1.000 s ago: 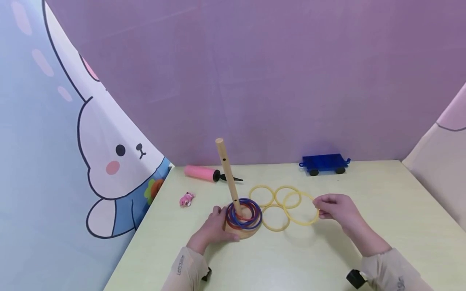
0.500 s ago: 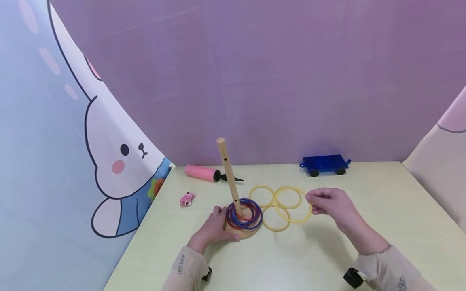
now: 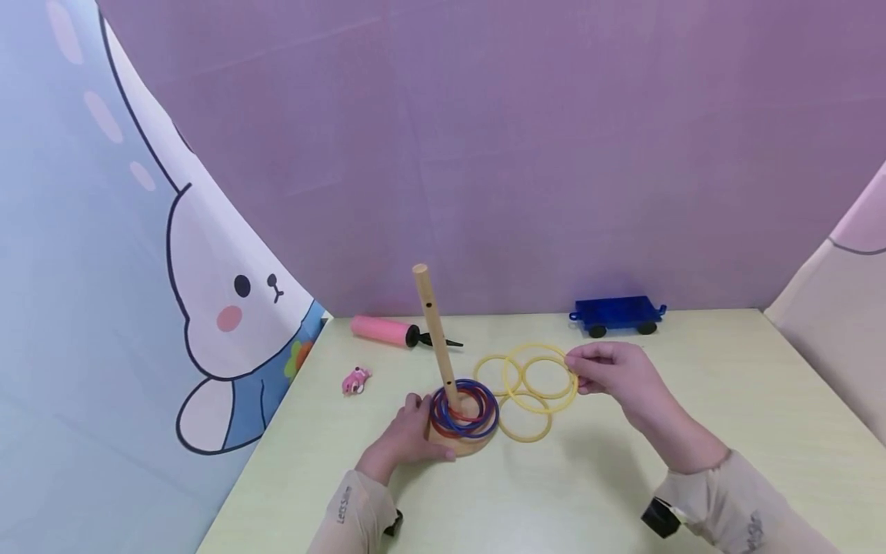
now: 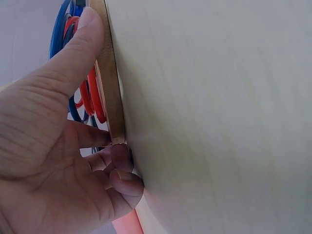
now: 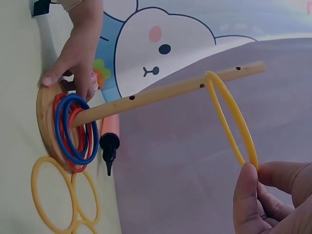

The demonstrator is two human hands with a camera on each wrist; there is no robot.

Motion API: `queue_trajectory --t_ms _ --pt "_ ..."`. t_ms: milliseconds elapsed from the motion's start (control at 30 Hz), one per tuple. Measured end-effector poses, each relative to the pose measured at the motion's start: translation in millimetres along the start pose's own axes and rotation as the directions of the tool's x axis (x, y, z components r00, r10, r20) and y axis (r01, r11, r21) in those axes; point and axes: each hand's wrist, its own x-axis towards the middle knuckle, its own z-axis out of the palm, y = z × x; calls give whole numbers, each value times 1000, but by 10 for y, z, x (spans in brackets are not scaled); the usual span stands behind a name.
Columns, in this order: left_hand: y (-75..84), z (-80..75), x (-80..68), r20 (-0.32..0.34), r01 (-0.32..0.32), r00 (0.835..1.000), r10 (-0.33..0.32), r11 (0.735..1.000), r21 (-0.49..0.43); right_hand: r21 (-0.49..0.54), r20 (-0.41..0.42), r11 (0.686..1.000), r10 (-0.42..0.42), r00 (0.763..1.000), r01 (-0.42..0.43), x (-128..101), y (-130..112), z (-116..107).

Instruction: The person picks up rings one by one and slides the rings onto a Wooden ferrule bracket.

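Ring (image 5: 238, 114), thin and yellow, is pinched between thumb and fingers of the right hand (image 3: 612, 377), raised above the table (image 3: 526, 500) on the right of the wooden peg (image 3: 438, 338) and apart from it. In the head view it overlaps three yellow rings (image 3: 524, 440) that lie flat on the table, close together beside the peg's round wooden base (image 5: 45, 114). The left hand (image 3: 408, 435) grips this base at its edge, thumb nearest the viewer and fingers on the far side. Blue rings (image 4: 58, 31) and red rings (image 4: 96, 97) lie in a loose pile on the base, around the peg's foot. Behind, to the left, lies a pink hand pump (image 3: 383, 330) with a black nozzle; nearer the left hand is a small pink toy figure (image 3: 356, 380). At the back right stands a blue toy wagon (image 3: 616, 314) with black wheels, before a purple backdrop (image 3: 554, 154).
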Motion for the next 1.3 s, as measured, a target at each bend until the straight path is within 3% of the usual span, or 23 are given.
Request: queue_trajectory --t_ms 567,1300 --pt "24 -11 -19 -4 -4 1000 4 1000 8 86 18 995 -44 999 42 22 -310 203" --pt "33 -18 -28 2 2 1000 -2 1000 2 80 24 993 -90 996 87 94 -621 452"
